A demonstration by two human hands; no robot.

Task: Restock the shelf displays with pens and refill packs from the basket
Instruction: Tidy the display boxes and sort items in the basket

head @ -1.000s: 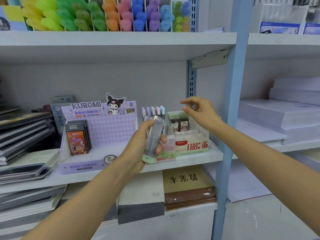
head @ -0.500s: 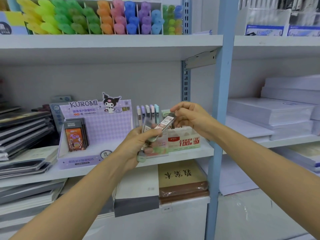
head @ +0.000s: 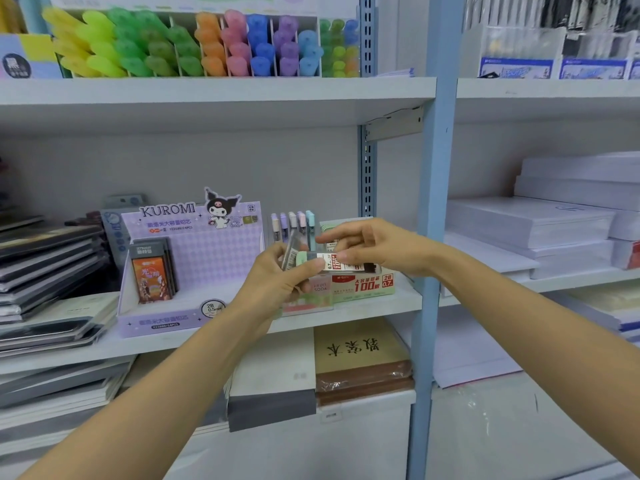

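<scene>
My left hand [head: 277, 282] grips a small bunch of clear refill packs [head: 292, 254] in front of the middle shelf [head: 367, 308]. My right hand [head: 374, 247] pinches one refill pack [head: 341, 264] with a red and white label, held level against the bunch. Behind both hands stands a green and white refill display box [head: 363, 285] marked 2B 0.7. A row of pastel pens [head: 294, 225] stands upright in a small display just behind. The basket is out of view.
A purple Kuromi display box [head: 194, 265] holds orange packs on the left. Stacked dark folders [head: 48, 271] lie at far left, white paper reams [head: 540, 226] on the right shelf. A blue upright post [head: 433, 237] divides the shelves. Coloured highlighters [head: 194, 43] fill the top shelf.
My right hand came back from the display box and took one pack from the bunch in my left hand, then turned it level. The view shifted slightly right.
</scene>
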